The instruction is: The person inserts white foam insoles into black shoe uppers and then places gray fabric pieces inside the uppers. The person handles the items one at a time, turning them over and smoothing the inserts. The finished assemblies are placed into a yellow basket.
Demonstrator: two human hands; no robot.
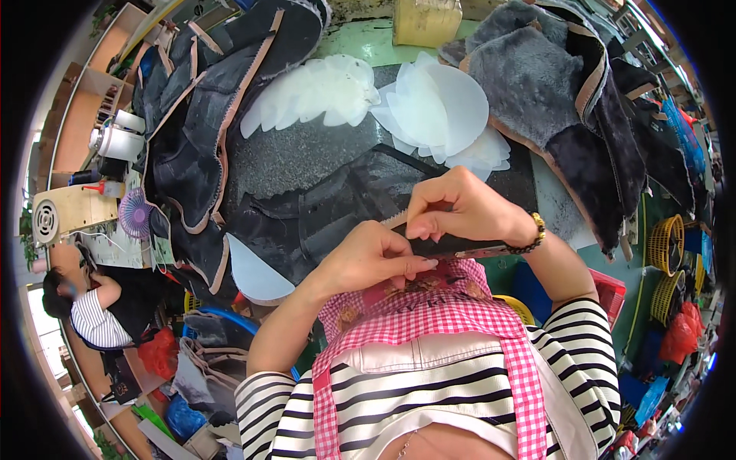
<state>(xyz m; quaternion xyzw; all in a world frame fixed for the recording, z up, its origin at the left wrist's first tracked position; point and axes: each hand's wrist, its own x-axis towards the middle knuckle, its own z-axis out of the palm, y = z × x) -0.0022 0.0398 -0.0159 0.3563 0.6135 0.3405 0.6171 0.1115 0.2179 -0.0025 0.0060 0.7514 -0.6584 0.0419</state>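
My left hand point(372, 259) is closed, thumb and fingers pinched at the edge of a black boot upper point(330, 207) with visible seams and a tan border strip. Just above and to its right, my right hand point(464, 207) is also closed, its fingertips pressed together on the same edge. The exact spot between the fingertips is partly hidden. The upper lies over a dark speckled work board point(284, 153) and reaches toward my checked apron point(422, 299).
Fanned translucent white pieces point(314, 92) and a second fan point(433, 107) lie beyond my hands. Black uppers point(192, 153) pile up at left, fur-lined ones point(529, 84) at right. A yellowish block point(426, 21) stands at the back. Another person point(103, 307) sits at left.
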